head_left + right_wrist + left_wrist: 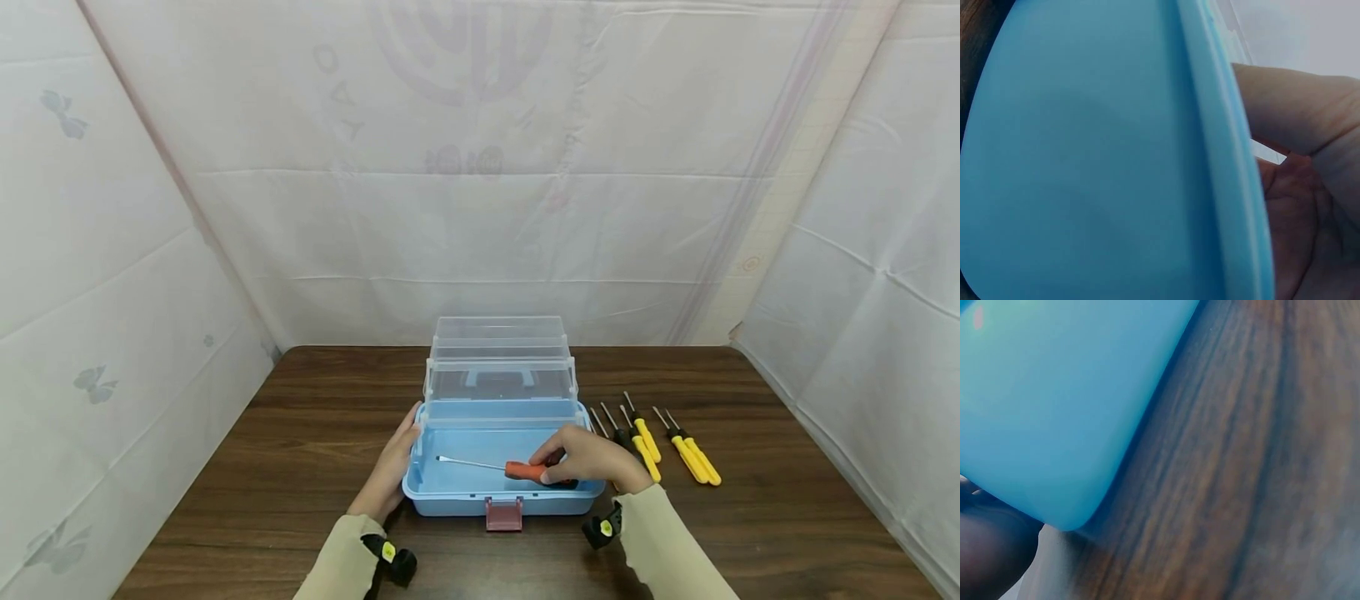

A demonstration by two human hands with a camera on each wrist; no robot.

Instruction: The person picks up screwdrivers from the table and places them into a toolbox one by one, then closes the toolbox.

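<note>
A light blue toolbox (pixel 465 506) stands on the table with its clear lid (pixel 498 337) and trays raised at the back. My left hand (pixel 391 469) rests along the box's left wall, fingers extended. In the left wrist view, part of that hand (pixel 991 550) shows beside the blue corner. Inside the box, my right hand (pixel 592 457) pinches a screwdriver (pixel 522 471) by its orange and black handle. Its flat metal blade points left, over the box floor. In the right wrist view the box's wall (pixel 1085 156) hides the fingertips and the screwdriver.
Right of the box lie several screwdrivers with yellow and black handles, including a close pair (pixel 696 458) farther right. A reddish latch (pixel 503 515) hangs down at the box's front. White cloth walls (pixel 480 225) surround the brown wooden table (pixel 300 442).
</note>
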